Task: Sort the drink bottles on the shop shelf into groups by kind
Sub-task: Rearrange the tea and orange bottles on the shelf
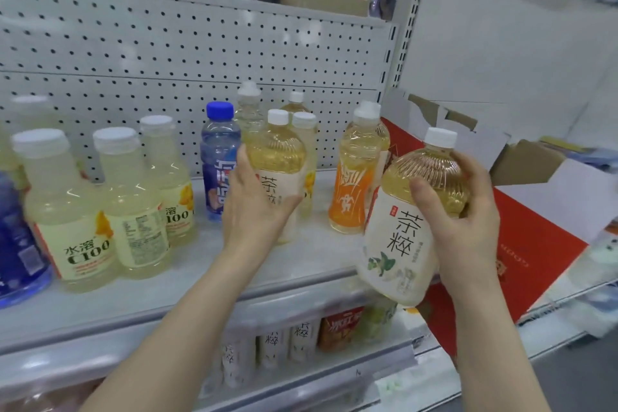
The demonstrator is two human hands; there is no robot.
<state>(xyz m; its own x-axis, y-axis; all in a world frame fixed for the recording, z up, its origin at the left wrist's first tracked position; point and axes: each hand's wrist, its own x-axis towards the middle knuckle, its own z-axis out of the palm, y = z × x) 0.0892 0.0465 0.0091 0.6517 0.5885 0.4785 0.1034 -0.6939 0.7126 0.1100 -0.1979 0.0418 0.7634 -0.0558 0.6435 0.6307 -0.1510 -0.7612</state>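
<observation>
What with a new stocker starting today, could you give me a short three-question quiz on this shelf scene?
1. True or false: the right hand holds the tilted tea bottle clear of the shelf.
2. The left hand grips the standing tea bottle. The cap of the blue-labelled bottle beside it is: A red, B blue, C green.
3. Fill in: the orange-labelled bottle has a ___ cap.
Key: 1 true; 2 B; 3 white.
</observation>
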